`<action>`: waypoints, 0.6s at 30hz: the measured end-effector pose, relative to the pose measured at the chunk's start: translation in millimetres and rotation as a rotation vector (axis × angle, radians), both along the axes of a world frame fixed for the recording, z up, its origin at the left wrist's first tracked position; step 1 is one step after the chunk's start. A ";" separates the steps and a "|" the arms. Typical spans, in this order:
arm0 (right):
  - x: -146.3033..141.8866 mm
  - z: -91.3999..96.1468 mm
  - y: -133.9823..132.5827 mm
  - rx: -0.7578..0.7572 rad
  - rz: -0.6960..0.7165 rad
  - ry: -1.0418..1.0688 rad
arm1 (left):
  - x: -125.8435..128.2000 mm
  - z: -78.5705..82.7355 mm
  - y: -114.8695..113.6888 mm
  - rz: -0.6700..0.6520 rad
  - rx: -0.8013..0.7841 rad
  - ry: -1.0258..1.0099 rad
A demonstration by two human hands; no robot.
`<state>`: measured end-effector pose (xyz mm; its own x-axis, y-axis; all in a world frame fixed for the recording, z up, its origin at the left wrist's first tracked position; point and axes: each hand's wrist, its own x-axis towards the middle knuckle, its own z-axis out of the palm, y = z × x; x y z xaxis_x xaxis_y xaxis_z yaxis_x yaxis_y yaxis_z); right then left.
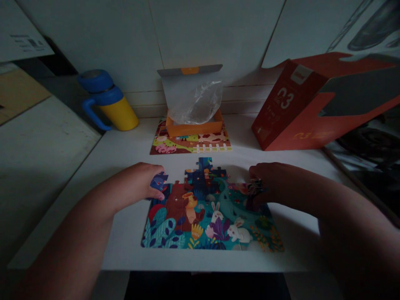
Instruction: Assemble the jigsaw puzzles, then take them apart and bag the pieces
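A colourful jigsaw puzzle point(212, 221) with rabbits, a bear and leaves lies partly built on the white table point(125, 150). My left hand point(140, 181) is at the puzzle's upper left corner, fingers pinched on a blue puzzle piece point(158, 181). My right hand point(275, 181) rests at the upper right edge of the puzzle, fingers closed on a dark puzzle piece point(255, 186). The puzzle's top edge is uneven, with a column of pieces sticking up in the middle.
A small orange box point(193, 127) with a clear plastic bag stands on a second finished puzzle point(190, 143) at the back. A large red box point(312, 104) lies at the right. A yellow and blue jug point(108, 100) stands back left.
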<state>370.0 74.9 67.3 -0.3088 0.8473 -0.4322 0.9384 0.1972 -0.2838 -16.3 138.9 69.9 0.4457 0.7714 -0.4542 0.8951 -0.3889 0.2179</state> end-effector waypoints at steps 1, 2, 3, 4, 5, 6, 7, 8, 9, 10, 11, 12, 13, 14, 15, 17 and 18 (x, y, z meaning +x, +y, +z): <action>-1.3 1.1 0.7 -0.021 -0.001 -0.006 | -0.4 -0.6 0.8 0.000 -0.005 -0.005; -2.4 1.8 1.5 -0.043 -0.003 -0.014 | -0.9 -1.2 1.8 0.001 -0.007 -0.009; -3.1 2.1 2.1 -0.062 -0.005 -0.022 | -1.6 -1.8 2.9 0.001 -0.010 -0.011; -3.2 1.8 2.6 -0.072 -0.009 -0.027 | -2.3 -2.3 4.1 -0.001 -0.018 -0.011; -2.7 1.0 3.0 -0.073 -0.013 -0.030 | -3.0 -2.8 5.3 -0.005 -0.029 -0.012; -1.6 -0.4 3.2 -0.062 -0.011 -0.026 | -3.8 -3.2 6.3 -0.011 -0.042 -0.015; -0.3 -2.0 3.3 -0.044 -0.006 -0.019 | -4.5 -3.5 7.2 -0.018 -0.056 -0.018; 1.2 -3.6 3.3 -0.024 -0.001 -0.010 | -5.2 -3.8 7.9 -0.021 -0.064 -0.021; 2.6 -5.1 3.3 -0.005 0.004 0.000 | -5.8 -4.1 8.3 -0.018 -0.066 -0.024; 3.6 -6.2 3.3 0.003 0.003 0.005 | -6.3 -4.5 8.6 -0.015 -0.063 -0.029; 4.3 -6.7 3.2 0.008 -0.002 0.006 | -6.7 -4.9 8.8 -0.014 -0.056 -0.033; 4.4 -6.8 3.1 0.009 -0.010 0.002 | -7.1 -5.3 8.7 -0.015 -0.051 -0.036; 4.1 -6.3 3.0 0.003 -0.023 -0.006 | -7.4 -5.6 8.6 -0.019 -0.047 -0.038; 3.4 -5.3 2.9 -0.006 -0.026 -0.003 | -7.7 -5.9 8.3 -0.024 -0.045 -0.041; 2.6 -4.2 2.7 -0.010 -0.026 0.004 | -7.9 -6.0 7.9 -0.029 -0.043 -0.044; 0.8 -1.8 2.4 -0.011 -0.019 0.020 | -8.2 -5.6 6.9 -0.030 -0.031 -0.048; 0.1 -0.9 2.3 -0.011 -0.011 0.022 | -8.4 -5.3 6.3 -0.031 -0.024 -0.051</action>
<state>370.1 77.2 66.5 -0.3092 0.8457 -0.4349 0.9340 0.1841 -0.3061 -24.7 145.2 64.6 0.4921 0.7461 -0.4485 0.8703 -0.4099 0.2730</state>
